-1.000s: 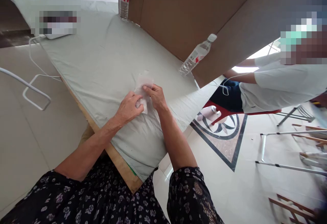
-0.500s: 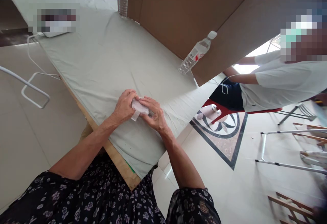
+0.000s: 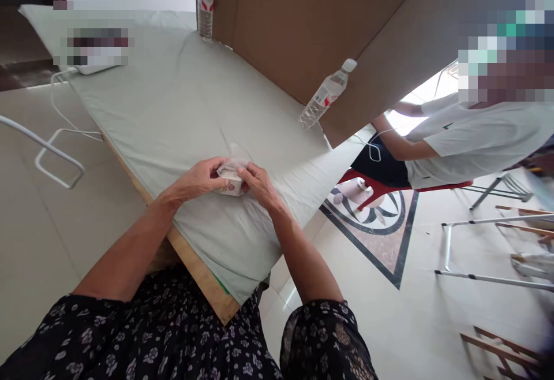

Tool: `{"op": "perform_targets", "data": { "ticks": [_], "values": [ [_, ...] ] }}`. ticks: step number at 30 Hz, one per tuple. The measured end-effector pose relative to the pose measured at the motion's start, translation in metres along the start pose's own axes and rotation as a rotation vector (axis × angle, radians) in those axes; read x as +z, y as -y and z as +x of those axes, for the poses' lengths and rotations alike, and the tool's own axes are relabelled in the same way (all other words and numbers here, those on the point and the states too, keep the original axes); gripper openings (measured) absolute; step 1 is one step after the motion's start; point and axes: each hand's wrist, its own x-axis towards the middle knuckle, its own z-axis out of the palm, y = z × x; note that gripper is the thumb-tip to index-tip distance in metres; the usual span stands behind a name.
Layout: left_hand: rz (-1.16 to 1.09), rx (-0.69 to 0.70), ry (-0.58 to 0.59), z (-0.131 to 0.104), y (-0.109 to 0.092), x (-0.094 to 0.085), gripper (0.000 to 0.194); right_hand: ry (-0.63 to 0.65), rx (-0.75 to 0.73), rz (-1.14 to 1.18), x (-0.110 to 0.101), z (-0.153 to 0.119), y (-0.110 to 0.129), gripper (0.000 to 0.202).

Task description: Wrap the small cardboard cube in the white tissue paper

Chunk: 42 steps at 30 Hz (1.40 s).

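Observation:
A small pale box with reddish print is held between my two hands, low over the cloth-covered table. Thin clear plastic film lies over its top and sticks up behind it. My left hand grips the box from the left, thumb along its near side. On the right, my right hand has its fingers bent onto the film and the box's right end. The underside of the box is hidden.
Two clear bottles stand by a large brown cardboard panel. A white device with a cable sits at the far left. A person in a white shirt sits at the right.
The box has turned so its printed side shows. The film now stands up behind it rather than hanging at the front. Both hands have shifted their hold, and the seated person has leaned slightly.

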Motion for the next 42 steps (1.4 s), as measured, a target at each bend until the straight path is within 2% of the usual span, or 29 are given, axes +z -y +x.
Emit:
{"op": "perform_targets", "data": {
  "ticks": [2,4,6,10,13,16,19,24,29,31,33,37,42],
  "values": [
    [-0.090,-0.011,-0.033,0.003,0.004,0.003,0.063,-0.077,-0.013,-0.049,0.000,-0.001,-0.001,0.046],
    [-0.133,-0.040,-0.102,0.005,0.007,0.006,0.074,-0.134,-0.041,-0.057,-0.002,-0.002,-0.005,0.047],
    [-0.141,-0.092,-0.146,0.007,0.007,0.009,0.088,-0.130,-0.033,-0.004,-0.006,-0.003,-0.011,0.053],
    [-0.155,-0.146,-0.153,0.010,0.001,0.013,0.103,-0.086,-0.018,0.061,-0.008,-0.003,-0.022,0.065],
    [-0.229,-0.147,-0.141,0.010,-0.001,0.015,0.106,-0.174,-0.056,0.016,-0.003,-0.006,-0.026,0.065],
    [-0.283,-0.141,-0.141,0.009,0.002,0.015,0.106,-0.255,-0.154,-0.105,0.000,-0.011,-0.025,0.058],
    [-0.293,-0.129,-0.137,0.010,0.006,0.013,0.106,-0.222,-0.217,-0.213,-0.001,-0.012,-0.024,0.051],
    [-0.297,-0.108,-0.116,0.010,0.008,0.012,0.107,-0.100,-0.236,-0.358,-0.003,-0.003,-0.025,0.048],
    [-0.378,-0.152,-0.145,0.011,0.004,0.015,0.111,-0.054,-0.214,-0.351,-0.002,-0.003,-0.022,0.046],
    [-0.394,-0.166,-0.157,0.011,0.003,0.016,0.109,-0.088,-0.199,-0.264,-0.003,-0.004,-0.022,0.051],
    [-0.380,-0.168,-0.156,0.011,0.002,0.016,0.108,-0.115,-0.169,-0.158,-0.005,-0.005,-0.025,0.066],
    [-0.290,-0.139,-0.147,0.010,0.002,0.015,0.108,-0.071,-0.115,-0.048,-0.006,-0.001,-0.030,0.098],
    [-0.191,-0.106,-0.196,0.008,0.007,0.018,0.107,-0.107,-0.091,0.046,0.001,0.001,-0.032,0.103]
  ]
}}
